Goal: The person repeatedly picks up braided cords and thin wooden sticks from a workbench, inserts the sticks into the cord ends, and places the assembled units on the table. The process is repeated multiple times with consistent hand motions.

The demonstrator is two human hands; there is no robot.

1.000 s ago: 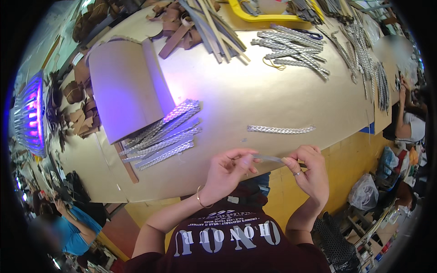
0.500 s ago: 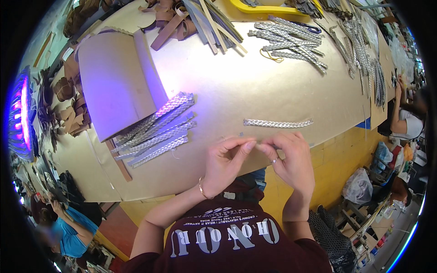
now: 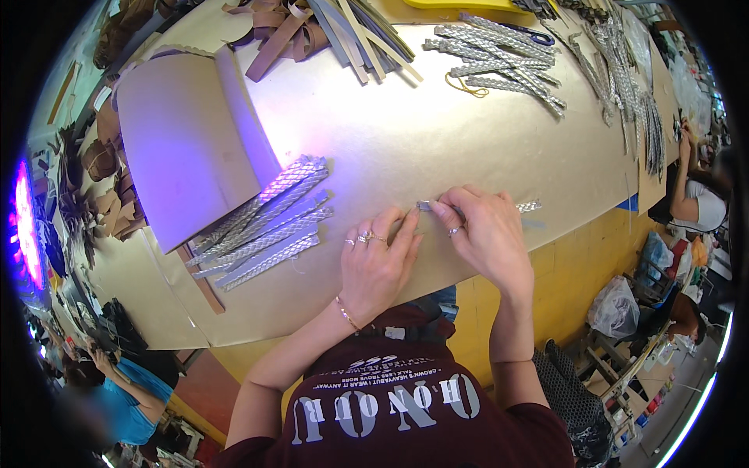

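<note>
Head view: fingertips of both hands meeting at the near end of a silver braided strip [image 3: 529,207], flat on the tan worktable [image 3: 437,148] just in front of the body. Right hand [image 3: 485,234] over most of the strip, thumb and forefinger pinched together on its left end, only the far tip showing past the knuckles. Left hand [image 3: 380,261] just beside, fingers closed toward the same end, touching or nearly so; cannot tell whether truly clamped on it. Probably light, thin and limp, a woven band likely to bend and twist when lifted by one end, the metallic face perhaps a little slick; best taken at the ends between two fingertips, or pressed flat against the table along its length. Left of the hands, a fanned pile of similar silver strips [image 3: 265,226], partly tucked under a curved sheet of card [image 3: 183,140] washed in violet light. Farther off, another heap of silver strips [image 3: 499,54] and brown and grey bands [image 3: 343,31] at the far edge. At the right rim, another person [image 3: 698,195] at the table's end.
</note>
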